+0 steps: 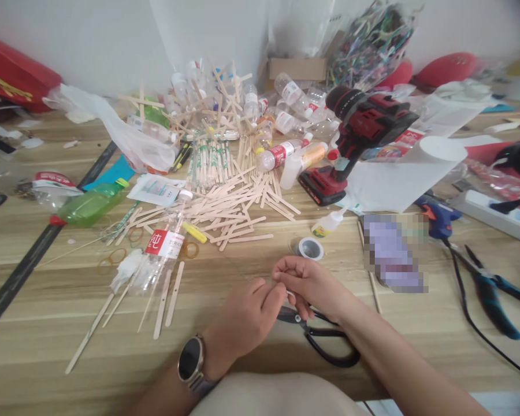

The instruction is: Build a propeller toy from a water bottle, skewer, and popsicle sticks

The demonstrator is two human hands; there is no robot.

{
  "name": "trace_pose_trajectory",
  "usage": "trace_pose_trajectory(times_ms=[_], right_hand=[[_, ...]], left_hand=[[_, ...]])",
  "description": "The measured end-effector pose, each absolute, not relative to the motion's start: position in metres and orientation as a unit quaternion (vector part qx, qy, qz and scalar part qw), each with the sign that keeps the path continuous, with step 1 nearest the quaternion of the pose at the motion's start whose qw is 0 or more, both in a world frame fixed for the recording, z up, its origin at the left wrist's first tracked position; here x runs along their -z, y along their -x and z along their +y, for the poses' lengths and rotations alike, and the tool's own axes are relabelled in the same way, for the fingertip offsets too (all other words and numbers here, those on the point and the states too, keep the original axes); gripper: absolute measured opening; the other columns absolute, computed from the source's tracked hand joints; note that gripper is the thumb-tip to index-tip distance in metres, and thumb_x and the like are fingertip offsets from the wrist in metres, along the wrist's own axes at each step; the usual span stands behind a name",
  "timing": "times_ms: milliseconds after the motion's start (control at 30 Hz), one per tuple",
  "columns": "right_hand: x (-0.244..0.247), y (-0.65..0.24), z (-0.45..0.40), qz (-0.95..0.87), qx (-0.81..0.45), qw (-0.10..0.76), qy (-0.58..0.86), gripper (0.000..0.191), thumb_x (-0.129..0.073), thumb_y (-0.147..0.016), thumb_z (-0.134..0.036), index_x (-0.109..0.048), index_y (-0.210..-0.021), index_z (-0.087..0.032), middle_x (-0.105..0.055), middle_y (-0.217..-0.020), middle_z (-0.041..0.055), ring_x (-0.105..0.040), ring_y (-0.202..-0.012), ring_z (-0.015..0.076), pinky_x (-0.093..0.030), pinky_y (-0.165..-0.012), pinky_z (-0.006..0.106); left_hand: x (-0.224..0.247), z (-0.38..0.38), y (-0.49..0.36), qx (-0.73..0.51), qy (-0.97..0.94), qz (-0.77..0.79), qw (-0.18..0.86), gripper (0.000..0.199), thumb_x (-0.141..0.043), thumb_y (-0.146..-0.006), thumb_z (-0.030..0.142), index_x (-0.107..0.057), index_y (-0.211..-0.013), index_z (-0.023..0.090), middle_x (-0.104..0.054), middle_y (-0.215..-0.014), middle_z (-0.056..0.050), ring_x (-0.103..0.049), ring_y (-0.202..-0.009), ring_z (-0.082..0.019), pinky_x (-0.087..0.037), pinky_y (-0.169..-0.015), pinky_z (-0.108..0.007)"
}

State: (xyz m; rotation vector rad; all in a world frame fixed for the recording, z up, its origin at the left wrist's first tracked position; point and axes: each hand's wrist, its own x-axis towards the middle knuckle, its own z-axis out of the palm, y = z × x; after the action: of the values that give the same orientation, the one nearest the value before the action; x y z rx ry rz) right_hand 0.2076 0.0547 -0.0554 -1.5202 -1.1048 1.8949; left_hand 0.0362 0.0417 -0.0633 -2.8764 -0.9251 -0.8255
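My left hand [252, 312], with a watch [190, 359] on its wrist, meets my right hand [308, 284] above the near part of the table. Both are closed, fingertips pinched together. A short bit of something thin and white [290, 293] shows between the fingers; its kind is too small to tell, and which hand holds it is unclear. Black-handled scissors [334, 343] lie just beneath my right hand, their blades partly hidden. Right behind the hands sits a roll of tape or wire [311, 249].
Several wooden craft sticks [238, 202] are heaped ahead. A clear water bottle [164, 244] lies left, near a green bottle [93, 203]. A red cordless drill [355, 136], a small glue bottle [327, 223], a glue gun [437, 216] and pliers [489, 294] are on the right.
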Motion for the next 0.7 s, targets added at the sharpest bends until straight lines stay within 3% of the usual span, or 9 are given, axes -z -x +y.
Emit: trace_pose_trajectory(times_ms=[133, 433, 500, 567, 700], right_hand=[[0.056, -0.205, 0.052, -0.421, -0.668, 0.266, 0.553, 0.025, -0.058, -0.08, -0.044, -0.049, -0.08, -0.021, -0.052, -0.041, -0.0129, -0.045, -0.024, 0.0052, -0.027, -0.023, 0.011], [0.056, -0.204, 0.054, -0.437, -0.648, 0.243, 0.574, 0.027, -0.058, -0.08, -0.047, -0.051, -0.082, -0.021, -0.051, -0.041, -0.0127, -0.043, -0.023, 0.0059, -0.023, -0.023, 0.012], [0.056, -0.203, 0.054, -0.45, -0.636, 0.261, 0.57, 0.028, -0.059, -0.079, -0.047, -0.052, -0.082, -0.021, -0.051, -0.042, -0.0122, -0.043, -0.024, 0.0057, -0.025, -0.025, 0.013], [0.056, -0.204, 0.054, -0.457, -0.622, 0.288, 0.567, 0.029, -0.06, -0.079, -0.048, -0.052, -0.082, -0.02, -0.05, -0.042, -0.0119, -0.045, -0.027, 0.0061, -0.029, -0.028, 0.014], [0.057, -0.208, 0.053, -0.462, -0.599, 0.338, 0.56, 0.031, -0.06, -0.08, -0.049, -0.051, -0.085, -0.02, -0.048, -0.047, -0.0117, -0.046, -0.031, 0.0068, -0.033, -0.031, 0.016]], left_hand=[[0.065, 0.043, -0.037, 0.267, 0.917, -0.297, -0.017, 0.026, -0.03, -0.098, 0.01, -0.056, -0.096, 0.014, -0.066, -0.072, -0.003, -0.062, -0.067, -0.017, -0.05, -0.059, -0.027], [0.067, 0.041, -0.037, 0.258, 0.91, -0.318, -0.056, 0.028, -0.033, -0.098, 0.012, -0.058, -0.087, 0.017, -0.063, -0.068, -0.003, -0.059, -0.063, -0.017, -0.044, -0.057, -0.027], [0.065, 0.041, -0.038, 0.269, 0.881, -0.362, -0.139, 0.025, -0.037, -0.098, 0.015, -0.059, -0.088, 0.018, -0.068, -0.074, -0.004, -0.062, -0.068, -0.017, -0.045, -0.061, -0.027], [0.061, 0.042, -0.04, 0.261, 0.816, -0.425, -0.291, 0.02, -0.042, -0.096, 0.019, -0.061, -0.088, 0.018, -0.07, -0.079, -0.004, -0.063, -0.071, -0.016, -0.045, -0.064, -0.026], [0.054, 0.049, -0.041, 0.214, 0.586, -0.478, -0.618, 0.02, -0.056, -0.088, 0.036, -0.06, -0.08, 0.018, -0.053, -0.055, 0.005, -0.044, -0.049, -0.01, -0.032, -0.049, -0.023]])
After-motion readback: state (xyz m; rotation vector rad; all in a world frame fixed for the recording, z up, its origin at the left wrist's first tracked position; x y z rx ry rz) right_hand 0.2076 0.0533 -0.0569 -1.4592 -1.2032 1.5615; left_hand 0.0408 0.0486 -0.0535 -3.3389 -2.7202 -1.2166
